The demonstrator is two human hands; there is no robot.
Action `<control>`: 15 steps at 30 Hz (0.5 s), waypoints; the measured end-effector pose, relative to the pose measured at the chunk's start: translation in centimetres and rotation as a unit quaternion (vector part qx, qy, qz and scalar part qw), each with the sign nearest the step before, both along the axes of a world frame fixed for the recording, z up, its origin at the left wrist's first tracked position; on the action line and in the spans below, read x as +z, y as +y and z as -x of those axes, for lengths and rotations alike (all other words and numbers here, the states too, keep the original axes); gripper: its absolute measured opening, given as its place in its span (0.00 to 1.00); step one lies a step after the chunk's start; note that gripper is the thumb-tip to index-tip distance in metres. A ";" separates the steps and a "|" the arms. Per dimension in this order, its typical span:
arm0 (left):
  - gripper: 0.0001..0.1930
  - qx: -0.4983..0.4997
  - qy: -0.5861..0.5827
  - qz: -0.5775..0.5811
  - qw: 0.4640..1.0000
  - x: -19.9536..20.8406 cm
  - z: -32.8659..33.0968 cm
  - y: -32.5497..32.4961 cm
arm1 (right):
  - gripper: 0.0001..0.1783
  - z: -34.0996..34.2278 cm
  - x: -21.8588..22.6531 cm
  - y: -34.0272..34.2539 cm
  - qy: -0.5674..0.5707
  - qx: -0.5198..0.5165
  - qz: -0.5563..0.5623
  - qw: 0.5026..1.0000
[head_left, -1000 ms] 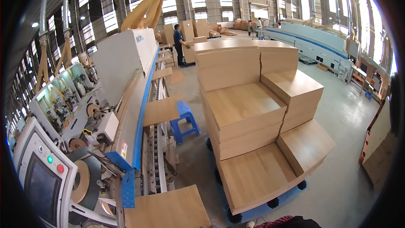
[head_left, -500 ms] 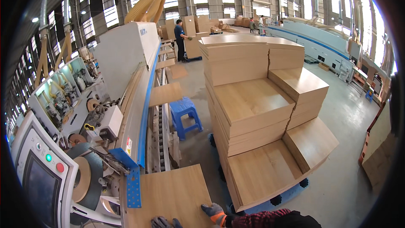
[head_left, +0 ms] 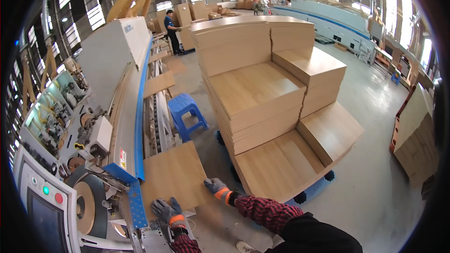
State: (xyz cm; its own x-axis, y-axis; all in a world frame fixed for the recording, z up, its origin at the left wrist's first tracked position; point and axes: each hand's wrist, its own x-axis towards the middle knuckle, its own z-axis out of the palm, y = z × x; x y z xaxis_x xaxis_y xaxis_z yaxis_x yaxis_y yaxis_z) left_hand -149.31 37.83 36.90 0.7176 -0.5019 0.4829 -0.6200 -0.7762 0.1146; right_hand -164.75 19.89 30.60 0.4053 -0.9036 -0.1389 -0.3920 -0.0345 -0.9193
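Note:
A flat wood-grain panel (head_left: 176,173) lies at the near end of the edge-banding machine, against its blue guide plate (head_left: 136,204). My left hand (head_left: 165,210), in a grey glove with an orange cuff, rests on the panel's near part with the fingers spread. At the panel's right edge is my right hand (head_left: 216,187), gloved alike, its fingers curled round the edge and the fingertips partly hidden. To the right, tall stepped stacks of similar panels (head_left: 276,168) stand on a blue pallet (head_left: 311,192).
The edge-banding machine (head_left: 112,65) runs away on the left, a control screen (head_left: 44,211) near me. A blue stool (head_left: 186,112) stands between machine and stacks. Further panels (head_left: 159,83) lie along the machine. A person (head_left: 172,33) works at the far end. More boards (head_left: 415,136) stand far right.
The panel has moved forward along the machine, with both hands following it. My view has turned right and down, so more of my forearms shows.

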 end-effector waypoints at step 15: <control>0.32 -0.161 0.583 -0.011 0.796 -16.0 25.7 -10.0 | 0.53 42.6 -4.4 -13.7 0.474 -0.364 0.016 0.802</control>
